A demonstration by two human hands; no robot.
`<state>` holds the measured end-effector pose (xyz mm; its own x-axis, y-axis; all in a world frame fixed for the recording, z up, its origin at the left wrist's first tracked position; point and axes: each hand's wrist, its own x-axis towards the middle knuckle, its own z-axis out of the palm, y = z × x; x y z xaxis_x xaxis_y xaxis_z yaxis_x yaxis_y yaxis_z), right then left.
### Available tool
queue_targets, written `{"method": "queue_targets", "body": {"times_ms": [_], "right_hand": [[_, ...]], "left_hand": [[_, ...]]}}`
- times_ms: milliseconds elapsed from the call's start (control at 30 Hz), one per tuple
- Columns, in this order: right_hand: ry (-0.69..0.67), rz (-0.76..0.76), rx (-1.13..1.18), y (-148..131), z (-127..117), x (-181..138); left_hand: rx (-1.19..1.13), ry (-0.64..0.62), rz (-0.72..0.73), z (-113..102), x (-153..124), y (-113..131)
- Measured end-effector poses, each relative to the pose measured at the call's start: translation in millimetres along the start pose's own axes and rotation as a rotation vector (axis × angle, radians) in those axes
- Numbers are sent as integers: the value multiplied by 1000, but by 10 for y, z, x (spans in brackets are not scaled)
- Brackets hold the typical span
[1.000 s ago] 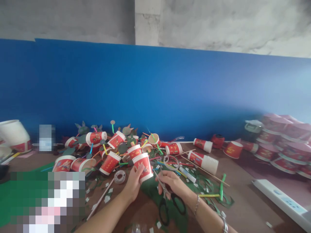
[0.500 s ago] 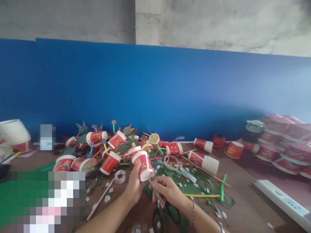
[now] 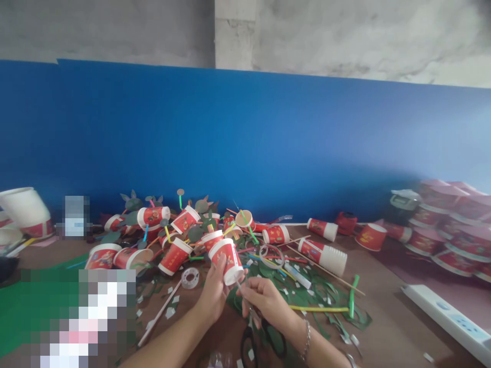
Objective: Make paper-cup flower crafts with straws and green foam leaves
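Observation:
My left hand [image 3: 213, 295] grips a red and white paper cup [image 3: 228, 259], tilted with its white rim toward the lower right. My right hand [image 3: 264, 300] is closed on black-handled scissors [image 3: 256, 332], whose thin blades point up at the cup's rim. A bracelet sits on my right wrist. Both hands hover over a brown table [image 3: 387, 327] strewn with green paper scraps [image 3: 326, 299].
Behind the hands lies a heap of red cups [image 3: 180, 235] with coloured straws and green paper leaves. A tape roll [image 3: 190, 277], a stack of cups [image 3: 324, 255], stacked red bowls [image 3: 448, 225] at right, a white power strip [image 3: 445, 317] and green sheet [image 3: 23, 299] surround them. A blue wall stands behind.
My left hand lifted and tilted the cup. My right hand shifted left with the scissors, bringing the blade tips up to the cup's rim.

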<state>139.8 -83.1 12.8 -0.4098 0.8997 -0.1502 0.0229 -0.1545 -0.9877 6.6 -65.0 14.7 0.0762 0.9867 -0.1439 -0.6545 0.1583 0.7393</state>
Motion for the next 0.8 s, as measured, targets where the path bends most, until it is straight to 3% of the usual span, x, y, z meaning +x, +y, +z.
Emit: {"method": "queue_targets", "body": {"times_ms": [133,367,800], "right_hand": [[66,-51,-189,-30,19,-46],[-85,11,22,-57,-57,-23],[-99,66,118,-58,-69,-9]], "left_hand": [[-15,4,37,11,-1,-11],[-24,-11,-28,-15,8,-19],[3,-37,-5,-16,-21,-24]]}}
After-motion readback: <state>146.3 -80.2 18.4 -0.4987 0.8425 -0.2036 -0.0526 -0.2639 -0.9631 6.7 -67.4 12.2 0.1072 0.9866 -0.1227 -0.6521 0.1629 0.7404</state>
